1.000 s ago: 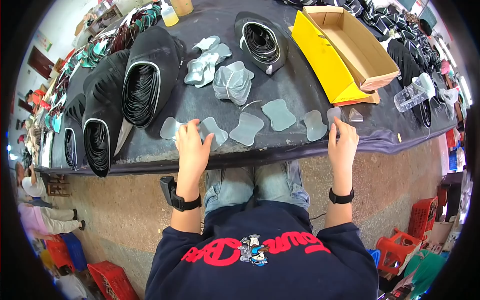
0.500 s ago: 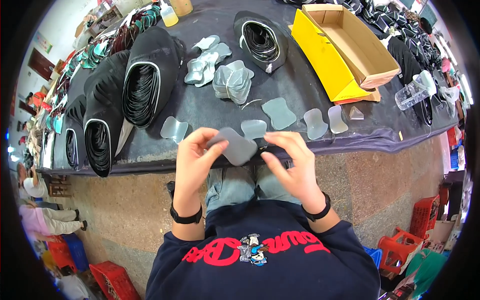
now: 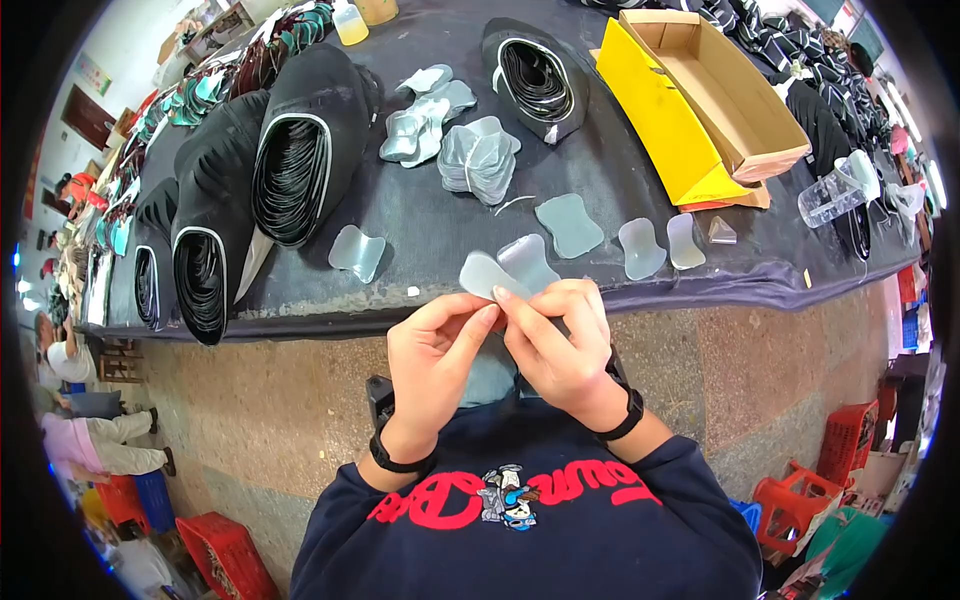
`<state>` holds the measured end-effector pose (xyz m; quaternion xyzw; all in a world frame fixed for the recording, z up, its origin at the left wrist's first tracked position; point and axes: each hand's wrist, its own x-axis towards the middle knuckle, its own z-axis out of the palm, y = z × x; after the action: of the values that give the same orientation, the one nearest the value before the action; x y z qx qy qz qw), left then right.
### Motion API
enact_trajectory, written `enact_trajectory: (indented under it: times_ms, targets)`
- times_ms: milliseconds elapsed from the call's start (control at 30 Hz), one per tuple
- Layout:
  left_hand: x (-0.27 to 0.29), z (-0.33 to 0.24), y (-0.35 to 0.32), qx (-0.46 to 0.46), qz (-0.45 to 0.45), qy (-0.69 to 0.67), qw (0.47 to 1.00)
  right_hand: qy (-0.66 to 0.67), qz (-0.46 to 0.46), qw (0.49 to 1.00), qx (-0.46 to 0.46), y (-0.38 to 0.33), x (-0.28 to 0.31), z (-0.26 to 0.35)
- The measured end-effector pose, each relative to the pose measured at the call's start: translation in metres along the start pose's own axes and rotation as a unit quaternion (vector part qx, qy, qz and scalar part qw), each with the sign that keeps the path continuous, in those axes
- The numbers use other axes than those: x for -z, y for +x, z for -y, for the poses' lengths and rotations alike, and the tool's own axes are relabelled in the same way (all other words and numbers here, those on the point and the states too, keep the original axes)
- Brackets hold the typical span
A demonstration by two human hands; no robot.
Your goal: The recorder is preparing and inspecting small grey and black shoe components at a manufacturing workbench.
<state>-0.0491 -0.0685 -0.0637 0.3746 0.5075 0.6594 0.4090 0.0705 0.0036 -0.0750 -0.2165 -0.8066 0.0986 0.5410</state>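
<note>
We've got a translucent grey pc (image 3: 482,276) up in front of us at the near edge of the worktop (image 3: 425,245), pinched btwn both hands: left hand (image 3: 428,355) w/ thumb + index nearly shut at its near end, right hand (image 3: 562,345) w/ fingertips on the same end, so each grip is narrow and on the pc. Long axis runs approx far-left to near-right; the free end points away from us, over the worktop, and is a bit blurred. Both hands abt equally near; R fingers cover part of the near end, so we can't tell exact finger placement there. Just beyond, to the R, a 2nd clear pc (image 3: 530,258) lies on the worktop, its near end hidden behind the R hand, closest thing in the way. Other loose ones: a left pc (image 3: 357,253) well apart, a flat greenish pc (image 3: 569,225) farther R, then two curved pcs (image 3: 642,249) nr the edge. Behind: banded stack (image 3: 478,162), loose pile (image 3: 418,128), black rolls (image 3: 292,165) far L, yellow box (image 3: 655,120) far R, all well apart from our hands.
</note>
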Motion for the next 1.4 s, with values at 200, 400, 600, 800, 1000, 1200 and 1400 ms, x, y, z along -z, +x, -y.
enact_trajectory:
  times_ms: [200,400,600,800,1000,1200,1400]
  targets:
    - [-0.003,-0.002,0.001,-0.023,-0.006,0.013,1.000,0.054,0.023,0.998,-0.012,0.004,0.003,0.001]
    - [-0.006,0.001,0.000,-0.082,-0.014,0.086,0.993,0.104,0.060,0.990,-0.072,0.006,0.010,0.004]
    - [-0.006,-0.002,0.000,-0.150,-0.012,0.236,0.960,0.207,0.108,0.950,-0.208,0.009,0.019,0.007]
    - [-0.008,-0.008,0.000,-0.199,-0.003,0.320,0.926,0.153,0.101,0.973,-0.143,0.015,0.018,0.004]
    - [-0.006,-0.011,-0.001,-0.208,0.006,0.333,0.920,0.114,0.092,0.985,-0.094,0.016,0.019,0.004]
    - [-0.002,-0.013,-0.003,-0.132,0.027,0.225,0.965,0.151,0.105,0.976,-0.118,0.016,0.023,0.004]
    - [-0.001,-0.018,-0.002,-0.158,0.029,0.282,0.946,0.178,0.118,0.969,-0.124,0.018,0.027,0.007]
